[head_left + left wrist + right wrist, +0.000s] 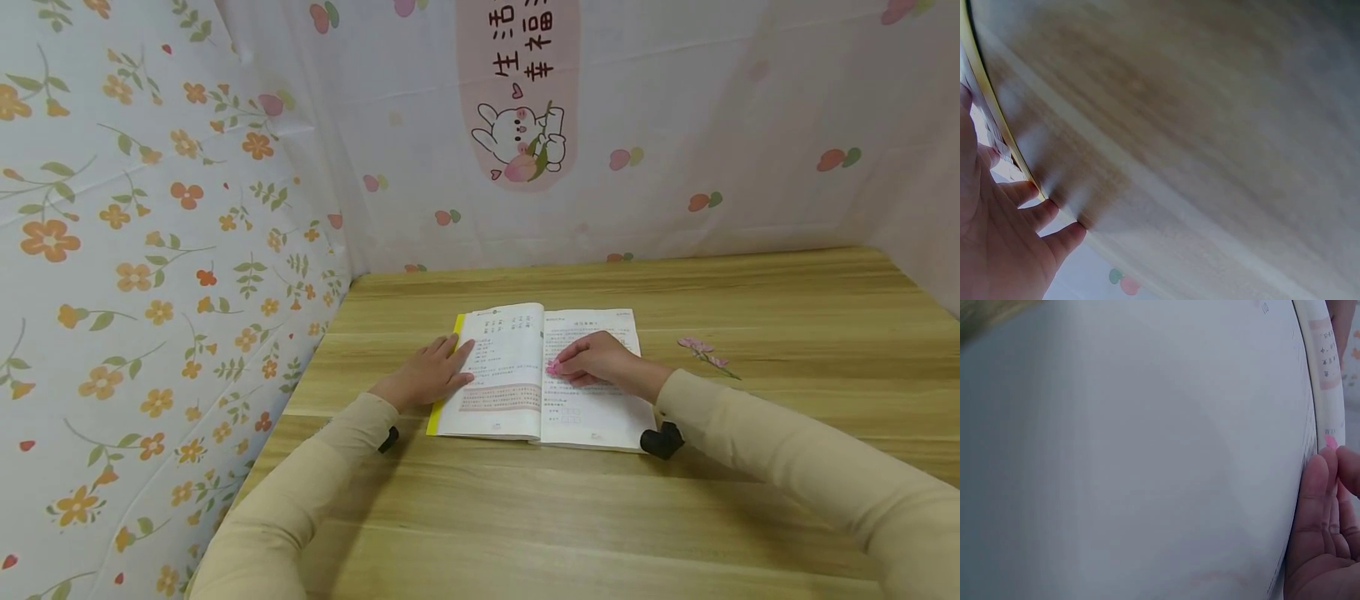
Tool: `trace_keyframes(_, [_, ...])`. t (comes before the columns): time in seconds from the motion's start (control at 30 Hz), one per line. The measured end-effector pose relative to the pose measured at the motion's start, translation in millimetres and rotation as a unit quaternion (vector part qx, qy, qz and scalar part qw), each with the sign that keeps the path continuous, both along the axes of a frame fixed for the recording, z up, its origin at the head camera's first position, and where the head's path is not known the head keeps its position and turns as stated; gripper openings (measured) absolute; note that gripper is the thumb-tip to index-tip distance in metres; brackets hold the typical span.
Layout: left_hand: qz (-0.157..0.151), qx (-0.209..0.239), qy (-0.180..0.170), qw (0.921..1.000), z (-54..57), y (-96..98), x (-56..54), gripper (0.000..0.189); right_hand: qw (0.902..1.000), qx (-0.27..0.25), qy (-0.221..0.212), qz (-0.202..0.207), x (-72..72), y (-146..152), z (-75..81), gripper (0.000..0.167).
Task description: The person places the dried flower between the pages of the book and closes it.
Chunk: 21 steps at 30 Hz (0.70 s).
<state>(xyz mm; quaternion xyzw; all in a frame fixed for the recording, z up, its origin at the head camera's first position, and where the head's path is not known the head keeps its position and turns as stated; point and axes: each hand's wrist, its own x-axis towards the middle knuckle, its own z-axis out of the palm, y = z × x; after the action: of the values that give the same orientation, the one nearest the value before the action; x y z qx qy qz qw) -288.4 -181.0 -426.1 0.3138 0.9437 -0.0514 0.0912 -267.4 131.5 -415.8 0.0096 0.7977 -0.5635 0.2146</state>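
An open book (592, 421) with printed pages and a yellow cover edge lies on the wooden table. My left hand (431, 371) rests at its left edge, fingers spread over the margin of the left page. In the left wrist view, several fingertips of the left hand (1004, 244) reach past the yellow edge to the tabletop. Over the right page, close to the spine, my right hand (603, 358) pinches a small pink flower (553, 367). Only a bit of the pink flower (1331, 442) shows beyond the right hand (1322, 537) in the right wrist view; its stem cannot be made out.
Right of the book, a pink flower sprig (697, 345) with a thin stem lies on the wooden table (480, 517). A floral cloth (157, 275) hangs along the left side, and a pale cloth (675, 100) with a rabbit print covers the back.
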Motion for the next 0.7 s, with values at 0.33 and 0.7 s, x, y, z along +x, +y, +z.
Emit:
trace_keyframes(0.33, [-0.001,0.004,-0.001,1.0000,0.7,0.2,0.0,0.068,0.9988,0.047,0.004,0.008,-2.4,-7.2,1.5,0.018])
trace_keyframes(0.7, [0.000,0.001,-0.001,1.0000,0.5,1.3,0.4,0.068,0.9924,0.093,0.072,0.035,0.4,-7.8,4.4,0.014])
